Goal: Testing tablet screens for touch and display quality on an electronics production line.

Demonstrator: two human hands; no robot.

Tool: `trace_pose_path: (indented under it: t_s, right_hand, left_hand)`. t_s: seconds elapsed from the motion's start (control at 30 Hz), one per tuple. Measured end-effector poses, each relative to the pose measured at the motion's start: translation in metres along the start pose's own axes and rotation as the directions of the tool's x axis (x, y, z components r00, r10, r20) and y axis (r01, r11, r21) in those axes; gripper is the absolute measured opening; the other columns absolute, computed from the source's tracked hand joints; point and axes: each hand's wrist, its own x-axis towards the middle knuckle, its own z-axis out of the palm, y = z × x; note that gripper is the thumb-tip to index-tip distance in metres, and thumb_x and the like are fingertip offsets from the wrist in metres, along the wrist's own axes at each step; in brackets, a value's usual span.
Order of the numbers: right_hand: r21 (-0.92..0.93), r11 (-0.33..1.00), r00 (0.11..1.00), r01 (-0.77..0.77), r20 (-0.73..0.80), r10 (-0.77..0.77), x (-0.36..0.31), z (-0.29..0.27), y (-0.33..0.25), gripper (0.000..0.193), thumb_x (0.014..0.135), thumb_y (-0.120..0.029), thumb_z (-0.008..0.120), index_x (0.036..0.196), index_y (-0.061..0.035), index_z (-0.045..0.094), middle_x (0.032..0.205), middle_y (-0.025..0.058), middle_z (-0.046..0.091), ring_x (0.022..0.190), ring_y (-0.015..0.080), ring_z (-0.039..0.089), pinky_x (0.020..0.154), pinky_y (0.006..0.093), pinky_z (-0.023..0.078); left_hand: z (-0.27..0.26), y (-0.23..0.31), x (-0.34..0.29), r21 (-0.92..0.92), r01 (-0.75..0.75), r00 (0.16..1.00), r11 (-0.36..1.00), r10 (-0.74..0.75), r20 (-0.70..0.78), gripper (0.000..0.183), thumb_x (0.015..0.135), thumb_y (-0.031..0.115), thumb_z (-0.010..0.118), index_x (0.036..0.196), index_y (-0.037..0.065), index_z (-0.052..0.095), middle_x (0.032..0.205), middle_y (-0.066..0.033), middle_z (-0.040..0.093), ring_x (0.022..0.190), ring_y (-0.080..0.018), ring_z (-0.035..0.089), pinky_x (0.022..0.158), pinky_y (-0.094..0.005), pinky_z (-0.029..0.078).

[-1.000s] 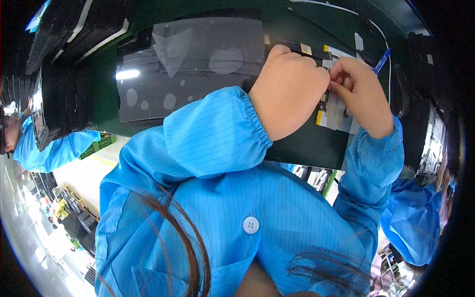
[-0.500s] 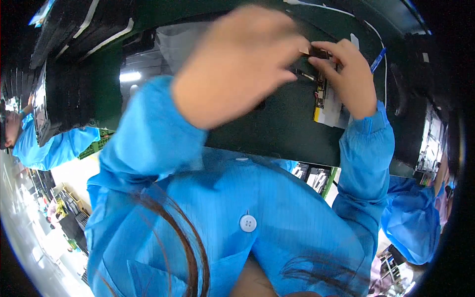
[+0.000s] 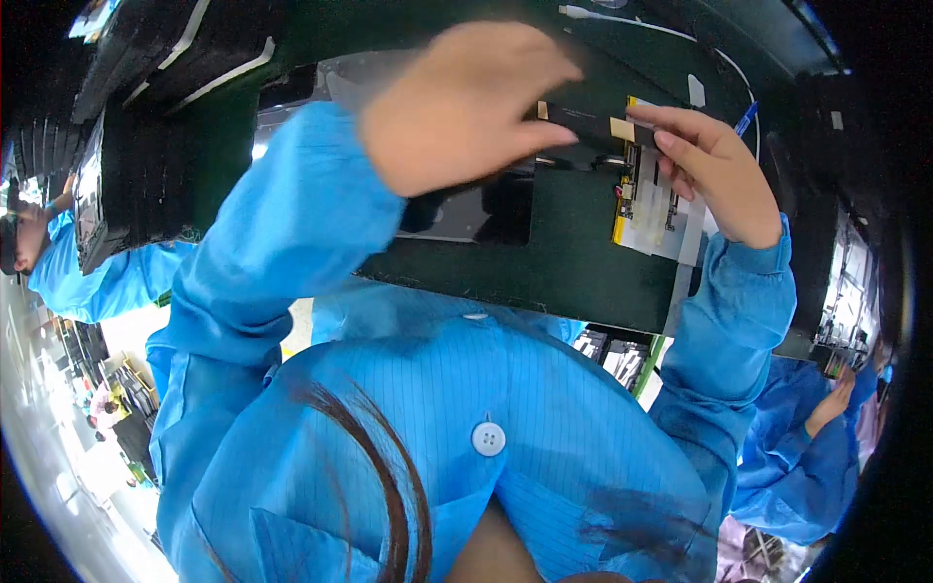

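A thin black strip (image 3: pixel 583 123) with tan patches near both ends stretches across the dark green work surface. My right hand (image 3: pixel 714 165) pinches its right end between thumb and forefinger. Below those fingers lies a flat silver-white pack (image 3: pixel 646 228) with a yellow edge and a narrow circuit board along its left side; it looks like a battery pack. My left hand (image 3: pixel 466 107), smeared by motion, hovers near the strip's left end, thumb and fingers apart with nothing seen between them. Under the left hand and forearm a glossy black panel (image 3: pixel 476 219) is partly hidden.
A white cable (image 3: pixel 641 26) curves along the far right, by a blue pen (image 3: pixel 746 118). Stacked black trays (image 3: pixel 136 175) stand at the left. People in blue work clothes sit at both sides, one sleeve (image 3: pixel 802 476) showing at the right.
My left hand has drawn left, away from my right hand, uncovering the black strip and more of the glossy panel. My right hand has shifted slightly right and nearer to me.
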Motion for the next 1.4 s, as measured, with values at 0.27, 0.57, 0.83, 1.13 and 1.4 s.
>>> trace_pose_path:
  t_s: [0.27,0.57,0.83,1.13,1.4]
  right_hand:
    - [0.084,0.996,0.999,0.039,-0.008,-0.038,0.002,0.004,-0.006,0.035,0.085,-0.016,0.055,0.118,-0.0056,0.048,0.08,-0.0005,0.059,0.061,0.0041,0.045,0.05,0.017,0.033]
    - [-0.034,0.997,0.997,0.063,-0.045,-0.064,0.005,-0.002,0.001,0.033,0.085,-0.02,0.056,0.114,-0.005,0.051,0.084,0.0002,0.059,0.063,0.0044,0.049,0.049,0.0177,0.035]
    - [-0.074,0.995,0.995,0.07,-0.069,-0.075,0.004,-0.001,0.001,0.027,0.085,-0.019,0.057,0.108,-0.0043,0.056,0.081,-0.0005,0.058,0.062,0.0039,0.05,0.049,0.0177,0.035]
    - [-0.101,0.992,0.995,0.082,-0.056,-0.088,0.006,-0.002,0.004,0.028,0.085,-0.02,0.056,0.109,-0.0043,0.056,0.082,-0.0001,0.059,0.063,0.004,0.05,0.049,0.0179,0.036]
    - [-0.138,0.989,0.995,0.06,-0.069,-0.07,0.004,-0.001,0.002,0.028,0.086,-0.022,0.056,0.109,-0.0055,0.057,0.085,0.0002,0.059,0.065,0.0048,0.051,0.051,0.0177,0.037]
  left_hand:
    - [0.046,0.04,0.041,-0.085,0.032,0.999,0.996,-0.029,0.04,0.018,0.077,0.023,0.06,0.083,0.006,0.059,0.08,-0.011,0.06,0.08,-0.0281,0.058,0.079,-0.0404,0.042]
    - [0.047,0.029,0.03,0.081,0.053,0.982,0.995,-0.067,0.177,0.016,0.078,0.023,0.059,0.078,0.008,0.064,0.074,-0.0102,0.059,0.075,-0.0264,0.058,0.073,-0.0388,0.042]
    - [0.053,0.032,0.031,0.114,0.037,0.973,0.993,-0.062,0.221,0.016,0.077,0.022,0.059,0.074,0.008,0.065,0.073,-0.0104,0.057,0.076,-0.0263,0.057,0.075,-0.0399,0.041]
    - [0.051,0.032,0.031,0.133,0.005,0.977,0.991,-0.033,0.209,0.015,0.077,0.02,0.059,0.075,0.007,0.066,0.074,-0.0102,0.058,0.077,-0.0259,0.058,0.077,-0.039,0.041]
    - [0.054,0.03,0.03,0.111,0.01,0.984,0.994,-0.029,0.176,0.016,0.077,0.021,0.059,0.074,0.007,0.065,0.073,-0.0108,0.058,0.076,-0.0267,0.058,0.073,-0.0386,0.043]
